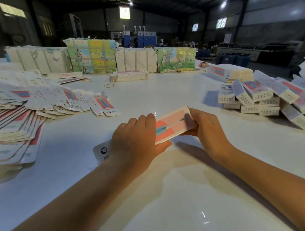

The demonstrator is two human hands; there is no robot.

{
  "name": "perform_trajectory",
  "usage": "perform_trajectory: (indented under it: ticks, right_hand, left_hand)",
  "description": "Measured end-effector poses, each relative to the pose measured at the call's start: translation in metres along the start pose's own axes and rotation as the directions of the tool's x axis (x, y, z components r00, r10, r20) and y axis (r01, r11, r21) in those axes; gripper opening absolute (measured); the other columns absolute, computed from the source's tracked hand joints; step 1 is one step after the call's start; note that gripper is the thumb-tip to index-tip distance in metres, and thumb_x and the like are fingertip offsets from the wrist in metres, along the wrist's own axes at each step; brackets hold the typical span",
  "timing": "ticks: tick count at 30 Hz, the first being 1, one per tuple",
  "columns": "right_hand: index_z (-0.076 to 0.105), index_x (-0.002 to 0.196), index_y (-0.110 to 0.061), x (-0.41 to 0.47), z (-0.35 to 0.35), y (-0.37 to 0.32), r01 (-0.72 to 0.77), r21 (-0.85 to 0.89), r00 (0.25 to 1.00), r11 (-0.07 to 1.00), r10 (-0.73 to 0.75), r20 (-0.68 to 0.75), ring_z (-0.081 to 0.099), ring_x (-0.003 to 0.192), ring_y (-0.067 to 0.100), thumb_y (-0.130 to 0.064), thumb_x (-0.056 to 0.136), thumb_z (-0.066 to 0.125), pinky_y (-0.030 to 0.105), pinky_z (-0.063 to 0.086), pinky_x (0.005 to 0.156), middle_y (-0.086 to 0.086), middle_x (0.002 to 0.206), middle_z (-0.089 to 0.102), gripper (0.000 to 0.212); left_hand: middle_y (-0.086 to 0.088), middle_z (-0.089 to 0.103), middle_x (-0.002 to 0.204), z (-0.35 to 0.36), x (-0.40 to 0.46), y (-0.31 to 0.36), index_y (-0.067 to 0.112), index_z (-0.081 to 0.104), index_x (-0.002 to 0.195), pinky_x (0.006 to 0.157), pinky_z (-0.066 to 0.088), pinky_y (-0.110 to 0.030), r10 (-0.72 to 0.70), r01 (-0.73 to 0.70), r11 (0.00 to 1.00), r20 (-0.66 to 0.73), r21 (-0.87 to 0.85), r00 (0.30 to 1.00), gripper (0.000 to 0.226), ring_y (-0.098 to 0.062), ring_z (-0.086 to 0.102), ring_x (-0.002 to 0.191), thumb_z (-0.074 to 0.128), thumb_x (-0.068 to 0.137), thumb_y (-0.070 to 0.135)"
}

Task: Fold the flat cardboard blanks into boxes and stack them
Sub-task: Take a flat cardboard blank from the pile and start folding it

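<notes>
Just below centre, over a white table [171,194]: a half-formed box [173,125], pink and white print up, long axis running from 8 o'clock to 2 o'clock. Left hand [137,136] clamped over its 8 o'clock end, fingers curled across the top face, thumb under the near edge. Right hand [205,128] gripping the 2 o'clock end, thumb pressed on the top face, remaining fingers wrapped below. An open end flap [102,152] with a round black mark sticking out past the left wrist toward 8 o'clock. Whether the box touches the table or hangs just above it: cannot tell.

At 9 to 10 o'clock, a wide fanned spread of flat blanks [22,109], overlapping, the nearest tips reaching toward the centre. At 3 o'clock, a loose pile of folded boxes [259,98], several layers, some tilted, dotted ends facing the near side. At 12 o'clock, a short neat stack of blanks [128,75], and behind it a row of wrapped paper bundles [91,56], two with green picture print, two plain. Two rubber bands [109,85] lying flat near 11 o'clock, between the fanned blanks and the short stack. Beyond the table, a dim hall with small bright windows.
</notes>
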State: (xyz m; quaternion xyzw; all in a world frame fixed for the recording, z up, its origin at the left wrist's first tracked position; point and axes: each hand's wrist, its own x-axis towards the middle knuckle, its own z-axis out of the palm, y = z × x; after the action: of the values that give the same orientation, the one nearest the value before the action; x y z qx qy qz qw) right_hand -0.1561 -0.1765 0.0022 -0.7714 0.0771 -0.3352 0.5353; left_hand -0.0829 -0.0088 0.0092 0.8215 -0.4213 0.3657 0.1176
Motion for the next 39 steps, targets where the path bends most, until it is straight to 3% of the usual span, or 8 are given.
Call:
perform_trajectory:
  ticks: [10, 16, 19, 22, 26, 29, 33, 39]
  right_hand:
    - [0.042, 0.105, -0.022, -0.013, 0.007, -0.007, 0.22, -0.527, 0.975, 0.821, -0.171, 0.141, 0.052, 0.072, 0.0, -0.028, 0.101, 0.029, 0.008, 0.038, 0.061, -0.007, 0.087, 0.055, 0.014]
    - [0.044, 0.122, -0.026, -0.012, 0.005, -0.007, 0.142, -0.367, 0.979, 0.919, -0.077, 0.186, 0.057, 0.085, -0.003, -0.025, 0.097, 0.044, 0.014, 0.04, 0.07, -0.021, 0.098, 0.06, 0.025]
    - [0.018, 0.148, -0.028, -0.009, 0.001, -0.008, 0.149, -0.336, 0.961, 0.93, -0.057, 0.269, 0.046, 0.119, -0.004, -0.03, 0.096, 0.052, 0.014, 0.034, 0.1, -0.021, 0.138, 0.042, 0.062]
    - [0.004, 0.147, -0.025, -0.006, -0.005, -0.01, 0.434, -0.495, 0.889, 0.753, -0.272, 0.367, 0.014, 0.145, 0.018, -0.038, 0.092, 0.055, 0.032, 0.017, 0.118, 0.002, 0.158, 0.009, 0.076]
    - [0.033, 0.146, -0.009, -0.002, -0.012, -0.002, 0.6, -0.646, 0.798, 0.472, -0.303, 0.521, 0.034, 0.13, 0.037, -0.011, 0.082, 0.065, 0.049, 0.034, 0.104, 0.02, 0.145, 0.037, 0.071]
    - [0.04, 0.142, -0.009, -0.001, -0.013, 0.001, 0.597, -0.673, 0.802, 0.437, -0.31, 0.51, 0.042, 0.119, 0.034, -0.016, 0.082, 0.069, 0.046, 0.04, 0.095, 0.018, 0.133, 0.049, 0.068]
    - [0.041, 0.141, -0.007, 0.013, -0.027, -0.006, 0.484, -0.706, 0.872, 0.518, -0.352, 0.34, 0.044, 0.113, 0.036, -0.012, 0.081, 0.068, 0.047, 0.041, 0.091, 0.019, 0.127, 0.052, 0.065]
    - [0.055, 0.114, -0.014, 0.096, -0.161, -0.035, -0.028, -0.772, 0.82, 0.636, -0.427, -0.382, 0.047, 0.092, 0.027, -0.022, 0.087, 0.06, 0.034, 0.04, 0.072, 0.011, 0.099, 0.054, 0.028]
  left_hand:
    - [-0.008, 0.063, 0.064, 0.007, -0.002, -0.001, 0.002, 0.067, 0.087, 0.042, 0.042, -0.022, 0.026, -0.025, 1.0, -0.041, 0.019, 0.999, 0.066, -0.021, 0.057, 0.046, 0.08, 0.05, 0.056]
    - [-0.008, 0.061, 0.064, 0.004, 0.0, -0.007, 0.003, 0.067, 0.087, 0.042, 0.042, -0.025, 0.059, -0.058, 0.998, -0.034, 0.011, 0.998, 0.059, -0.024, 0.056, 0.049, 0.073, 0.062, 0.057]
    - [-0.01, 0.062, 0.066, 0.001, 0.004, -0.017, 0.003, 0.066, 0.087, 0.042, 0.046, -0.03, 0.095, -0.096, 0.995, -0.038, -0.03, 0.995, 0.068, -0.028, 0.059, 0.051, 0.049, 0.074, 0.068]
    - [-0.007, 0.064, 0.085, 0.002, 0.007, -0.024, 0.009, 0.059, 0.104, 0.057, 0.054, -0.036, 0.059, -0.048, 0.994, 0.111, -0.097, 0.992, 0.072, -0.028, 0.063, 0.07, 0.053, 0.073, 0.073]
    - [-0.003, 0.067, 0.07, 0.024, 0.005, -0.035, 0.011, 0.066, 0.092, 0.037, 0.05, -0.035, 0.203, -0.2, 0.978, -0.038, 0.065, 0.978, 0.069, -0.021, 0.062, 0.049, 0.047, 0.072, 0.074]
    - [-0.015, 0.065, 0.098, 0.045, 0.003, -0.043, 0.01, 0.058, 0.11, 0.068, 0.05, -0.054, 0.218, -0.222, 0.975, -0.117, -0.023, 0.969, 0.076, -0.038, 0.063, 0.078, 0.025, 0.082, 0.073]
    - [-0.01, 0.058, 0.105, 0.051, 0.006, -0.029, 0.015, 0.055, 0.11, 0.077, 0.042, -0.054, 0.301, -0.336, 0.914, -0.174, -0.228, 0.938, 0.052, -0.038, 0.055, 0.09, 0.031, 0.091, 0.057]
    - [0.015, 0.044, 0.087, 0.057, -0.002, -0.019, 0.033, 0.049, 0.094, 0.062, 0.038, -0.027, 0.401, -0.357, 0.802, -0.011, -0.479, 0.916, 0.031, -0.001, 0.043, 0.071, 0.027, 0.093, 0.055]
